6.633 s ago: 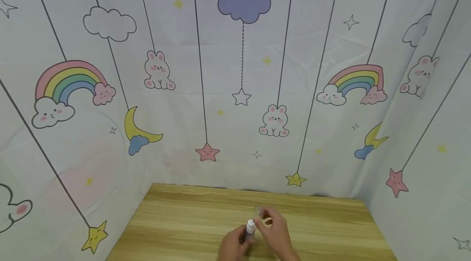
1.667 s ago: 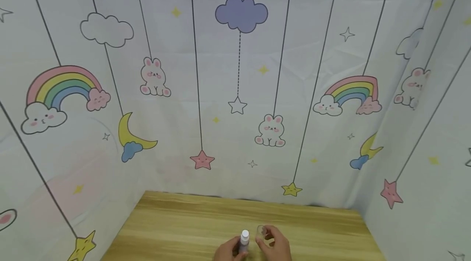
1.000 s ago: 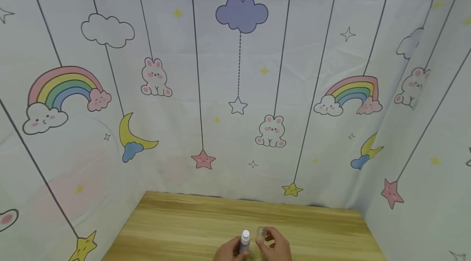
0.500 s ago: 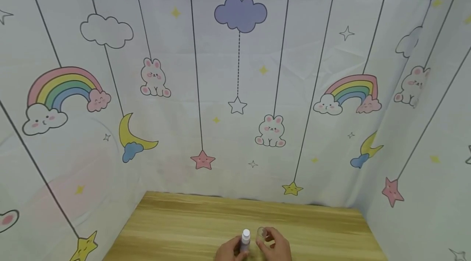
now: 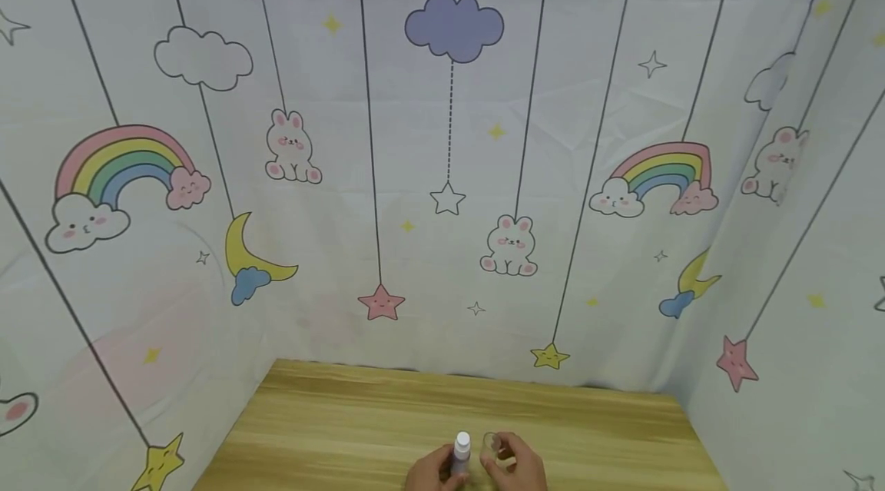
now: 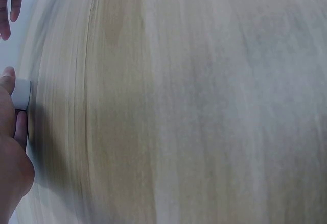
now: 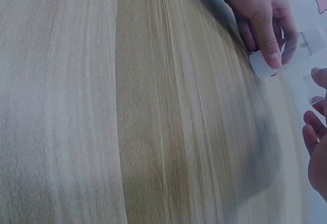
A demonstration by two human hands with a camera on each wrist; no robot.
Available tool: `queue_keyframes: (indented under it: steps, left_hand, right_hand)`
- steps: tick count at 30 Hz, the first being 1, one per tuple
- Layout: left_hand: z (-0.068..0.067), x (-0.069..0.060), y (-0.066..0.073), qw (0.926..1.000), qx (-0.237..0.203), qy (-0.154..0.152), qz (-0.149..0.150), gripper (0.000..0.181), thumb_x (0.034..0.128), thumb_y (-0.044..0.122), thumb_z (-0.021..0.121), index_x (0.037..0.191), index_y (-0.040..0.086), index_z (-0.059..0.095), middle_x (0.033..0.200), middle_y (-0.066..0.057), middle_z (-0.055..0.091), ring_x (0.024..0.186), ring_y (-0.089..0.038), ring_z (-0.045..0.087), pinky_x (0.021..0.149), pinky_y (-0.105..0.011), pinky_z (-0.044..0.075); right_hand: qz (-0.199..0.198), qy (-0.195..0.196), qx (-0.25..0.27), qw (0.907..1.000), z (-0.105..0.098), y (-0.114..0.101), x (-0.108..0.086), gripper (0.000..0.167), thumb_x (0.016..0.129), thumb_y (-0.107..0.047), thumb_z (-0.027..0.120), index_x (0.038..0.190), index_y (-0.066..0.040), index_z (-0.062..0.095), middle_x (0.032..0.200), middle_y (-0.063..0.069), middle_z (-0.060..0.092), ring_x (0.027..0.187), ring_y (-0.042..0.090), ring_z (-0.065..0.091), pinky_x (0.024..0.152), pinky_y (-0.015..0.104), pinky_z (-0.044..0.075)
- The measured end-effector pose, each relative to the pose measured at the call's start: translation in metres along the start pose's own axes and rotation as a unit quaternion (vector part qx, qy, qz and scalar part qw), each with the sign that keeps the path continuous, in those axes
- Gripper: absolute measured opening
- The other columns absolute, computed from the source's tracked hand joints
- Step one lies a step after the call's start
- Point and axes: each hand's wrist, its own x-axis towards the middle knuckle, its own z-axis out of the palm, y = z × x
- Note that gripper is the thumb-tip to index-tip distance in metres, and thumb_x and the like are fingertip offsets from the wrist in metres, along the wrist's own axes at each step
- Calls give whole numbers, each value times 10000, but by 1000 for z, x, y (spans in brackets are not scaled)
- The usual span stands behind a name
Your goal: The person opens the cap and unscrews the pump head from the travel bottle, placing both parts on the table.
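White fabric sheeting printed with pastel cartoons (image 5: 588, 22) surrounds a light brown, wood-grained tabletop (image 5: 332, 414) on its back and both sides. Over the near part of that surface, roughly central, is a small, upright cylindrical bottle with a white top (image 5: 462, 443); the right wrist view also shows its white base low by the wood, though whether the two touch cannot be made out. The left hand (image 5: 437, 470) grips the bottle, with thumb and fingers curled round its body. Just beside the bottle, and apart from it, is a clear, rounded plastic cap (image 5: 489, 444), pinched between thumb and fingers by the right hand (image 5: 520, 464). Farther out, low on the back sheeting, are a smiling pink star (image 5: 381, 303) and a smiling yellow star (image 5: 549, 356); above them hang a seated white rabbit with pink ears (image 5: 509, 247) and, higher, a lavender cloud with a dark outline (image 5: 454, 28).
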Motion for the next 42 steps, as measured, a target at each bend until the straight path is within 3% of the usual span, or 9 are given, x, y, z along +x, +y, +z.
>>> queue_keyframes:
  steps: [9, 22, 31, 42]
  left_hand:
    - [0, 0, -1, 10000, -38, -20, -52, 474, 936, 272, 829, 1309, 15, 691, 1139, -112, 770, 980, -240, 768, 810, -392, 632]
    - [-1, 0, 2, 10000, 15, -12, 19, 448, 935, 248, 832, 1289, 10, 696, 1135, -116, 771, 983, -260, 770, 819, -411, 634]
    - [1, -1, 1, 9997, 132, 136, 131, 440, 922, 264, 845, 1267, 27, 710, 1124, -111, 774, 973, -224, 769, 808, -349, 627]
    - [2, -1, 0, 9996, 135, 154, 186, 458, 924, 276, 843, 1270, 9, 705, 1138, -137, 772, 978, -220, 772, 806, -337, 629]
  right_hand:
    - [-147, -47, 78, 9999, 2, 2, -1, 353, 876, -254, 877, 1146, -81, 729, 957, -24, 715, 808, 31, 650, 634, 243, 564]
    - [157, -378, 214, 9989, 7, 8, -3, 432, 911, -349, 850, 1187, -45, 717, 988, -3, 730, 854, 58, 665, 683, 251, 572]
    - [334, -488, 299, 9978, 10, 10, -4, 427, 904, -350, 855, 1183, -59, 717, 984, 3, 735, 891, 145, 655, 668, 259, 575]
    - [53, -406, 53, 9991, 12, 13, -6, 404, 894, -312, 865, 1165, -52, 713, 981, 10, 725, 857, 127, 672, 661, 266, 578]
